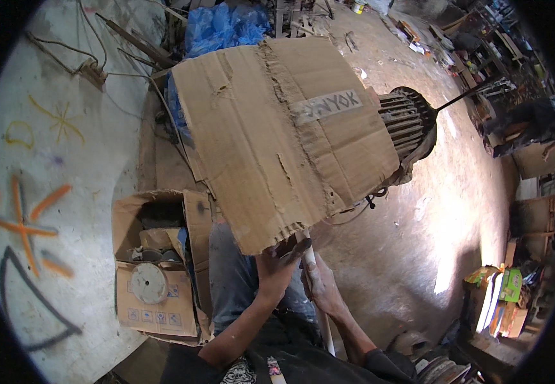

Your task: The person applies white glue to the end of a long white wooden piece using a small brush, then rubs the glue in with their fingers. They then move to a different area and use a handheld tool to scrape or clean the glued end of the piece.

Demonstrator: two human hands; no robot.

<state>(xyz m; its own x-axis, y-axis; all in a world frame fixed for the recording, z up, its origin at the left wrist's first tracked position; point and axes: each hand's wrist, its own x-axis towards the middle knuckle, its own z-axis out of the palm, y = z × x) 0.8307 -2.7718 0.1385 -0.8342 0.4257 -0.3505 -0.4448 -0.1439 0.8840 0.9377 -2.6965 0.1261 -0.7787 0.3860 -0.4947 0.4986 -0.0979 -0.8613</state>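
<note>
Cardboard sheet (277, 134), torn and creased with a strip of tape across it, is held up in front of the person and covers most of an electric motor (409, 125), whose ribbed dark end pokes out at the sheet's right edge. The left hand (277, 265) grips the sheet's lower edge, fingers pinched on the ragged corner. The right hand (319, 281) sits just beside it, closed around a thin white pipe (316, 288) that runs up under the sheet (its upper end is hidden). To the left, against a painted wall (40, 211), stands an open cardboard box (156, 307) holding a round grey disc (148, 283). Blue plastic sheeting (223, 25) lies beyond the sheet's top edge.
</note>
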